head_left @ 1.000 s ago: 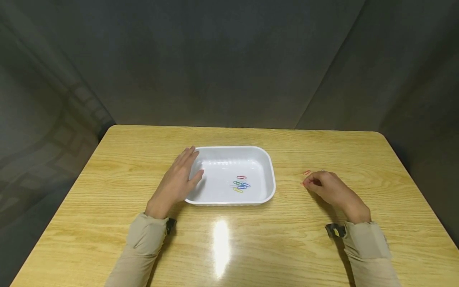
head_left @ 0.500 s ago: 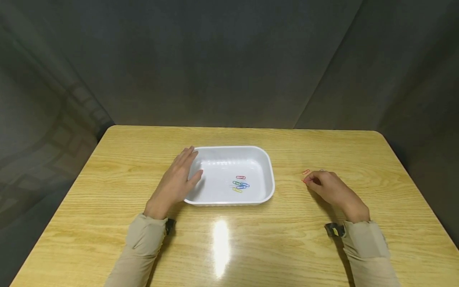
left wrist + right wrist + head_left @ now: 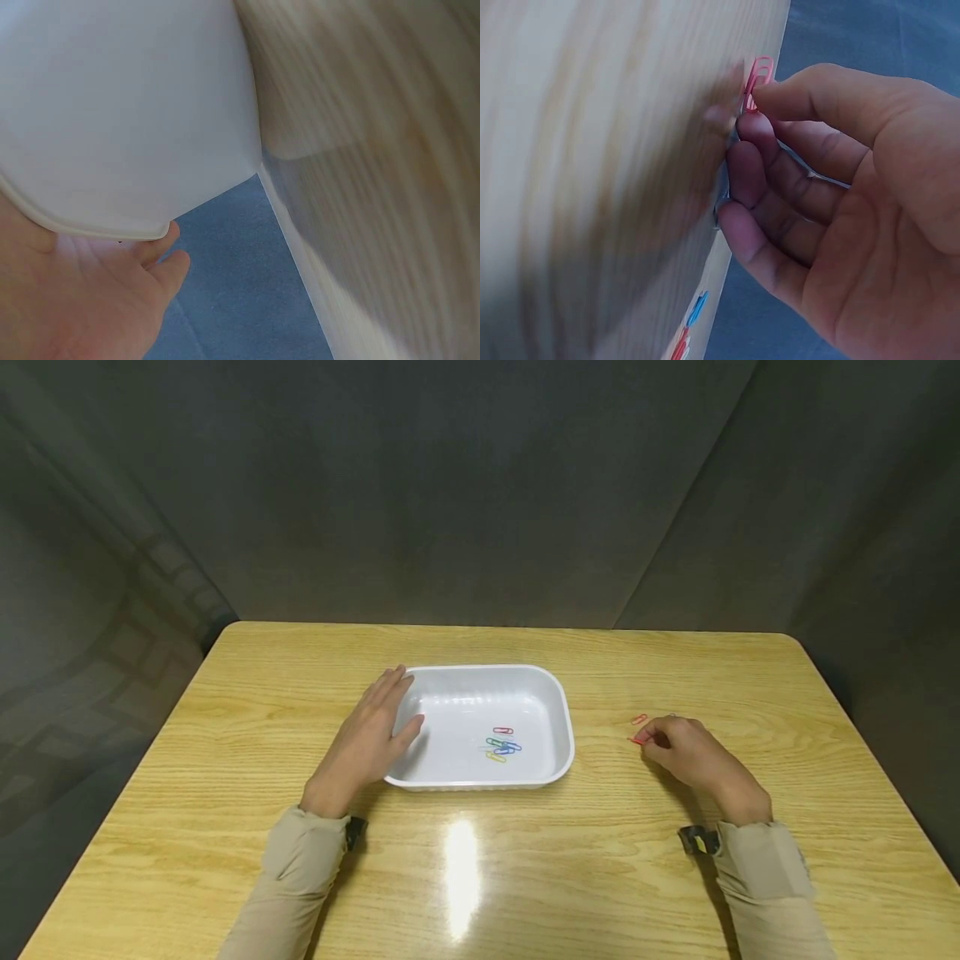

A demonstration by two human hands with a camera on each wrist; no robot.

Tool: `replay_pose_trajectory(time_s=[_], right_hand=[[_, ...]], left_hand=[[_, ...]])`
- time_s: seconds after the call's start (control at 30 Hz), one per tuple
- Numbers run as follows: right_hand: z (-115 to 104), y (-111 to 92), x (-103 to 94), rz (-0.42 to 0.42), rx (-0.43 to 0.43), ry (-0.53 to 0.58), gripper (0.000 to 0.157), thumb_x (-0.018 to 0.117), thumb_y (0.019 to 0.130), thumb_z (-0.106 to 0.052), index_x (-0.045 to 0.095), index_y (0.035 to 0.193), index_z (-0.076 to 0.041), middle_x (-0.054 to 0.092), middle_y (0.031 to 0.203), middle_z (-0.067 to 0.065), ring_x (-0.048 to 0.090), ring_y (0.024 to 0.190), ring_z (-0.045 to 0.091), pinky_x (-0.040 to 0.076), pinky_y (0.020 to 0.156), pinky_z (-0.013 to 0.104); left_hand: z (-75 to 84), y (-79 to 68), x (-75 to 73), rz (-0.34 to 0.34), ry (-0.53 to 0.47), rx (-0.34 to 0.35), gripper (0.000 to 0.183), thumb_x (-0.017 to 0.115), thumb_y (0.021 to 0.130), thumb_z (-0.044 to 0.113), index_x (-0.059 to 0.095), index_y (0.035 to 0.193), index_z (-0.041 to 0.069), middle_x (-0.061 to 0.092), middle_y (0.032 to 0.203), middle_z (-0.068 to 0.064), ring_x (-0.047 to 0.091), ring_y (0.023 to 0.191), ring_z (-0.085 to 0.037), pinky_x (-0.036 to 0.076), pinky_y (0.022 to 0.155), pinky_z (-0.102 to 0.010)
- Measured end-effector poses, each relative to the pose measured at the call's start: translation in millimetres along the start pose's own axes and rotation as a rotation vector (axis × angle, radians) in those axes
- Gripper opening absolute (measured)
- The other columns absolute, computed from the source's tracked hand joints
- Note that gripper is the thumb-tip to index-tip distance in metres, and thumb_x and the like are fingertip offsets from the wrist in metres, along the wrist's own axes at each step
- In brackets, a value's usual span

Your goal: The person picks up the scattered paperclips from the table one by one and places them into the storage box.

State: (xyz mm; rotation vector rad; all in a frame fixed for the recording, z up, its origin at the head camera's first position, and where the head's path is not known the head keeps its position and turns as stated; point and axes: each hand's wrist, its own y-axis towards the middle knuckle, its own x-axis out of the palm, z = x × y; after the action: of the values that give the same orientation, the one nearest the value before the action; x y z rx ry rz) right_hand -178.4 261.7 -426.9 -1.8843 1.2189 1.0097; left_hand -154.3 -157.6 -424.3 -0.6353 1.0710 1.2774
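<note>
My right hand [image 3: 690,756] pinches a red paper clip [image 3: 761,69] between thumb and index finger, close over the table; the clip's tip pokes out past the fingertips. Another red paper clip [image 3: 639,719] lies just beyond those fingertips. My left hand [image 3: 363,743] rests on the left rim of a white tray [image 3: 442,760], its fingers straight along the edge and the thumb over the inside. On the tray's floor, right of centre, lie several paper clips: a red one [image 3: 503,730] apart, with green, blue [image 3: 507,749] and yellow [image 3: 496,757] ones bunched nearer me.
The right wrist view has a blue and red paper clip pair [image 3: 697,309] on the table past the little finger. A pale bit [image 3: 672,716] peeks out behind the right hand. A dark curtain [image 3: 465,510] hangs beyond the wooden table's far edge [image 3: 525,627].
The red paper clip at my right fingertips shows more clearly now, sticking out to the left. My left hand and the tray stay put.
</note>
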Motion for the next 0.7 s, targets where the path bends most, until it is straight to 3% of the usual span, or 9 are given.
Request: replay_pose_trajectory(time_s=[0.57,0.7], right_hand=[[-1.9,-2.7,1.7,0.071,-0.077,-0.038,0.014,0.055,0.09,-0.011,0.065,0.097,-0.005,0.067,0.095,0.009,0.06,0.081,0.015,0.05,0.065,0.026],[-2.2,-2.1,1.4,0.062,-0.057,-0.041,0.013,0.055,0.088,-0.01,0.065,0.095,-0.005,0.066,0.09,0.007,0.056,0.075,0.013,0.048,0.061,0.024]], left_hand=[[-0.5,0.5,0.0,-0.002,0.006,-0.001,0.063,0.044,0.093,0.042,0.028,0.144,0.008,0.018,0.154,-0.007,0.015,0.142,-0.027,0.018,0.117,-0.046],[-0.1,0.5,-0.4,-0.002,0.007,-0.001,0.062,0.044,0.093,0.042,0.028,0.144,0.009,0.018,0.154,-0.008,0.015,0.142,-0.027,0.018,0.117,-0.046]])
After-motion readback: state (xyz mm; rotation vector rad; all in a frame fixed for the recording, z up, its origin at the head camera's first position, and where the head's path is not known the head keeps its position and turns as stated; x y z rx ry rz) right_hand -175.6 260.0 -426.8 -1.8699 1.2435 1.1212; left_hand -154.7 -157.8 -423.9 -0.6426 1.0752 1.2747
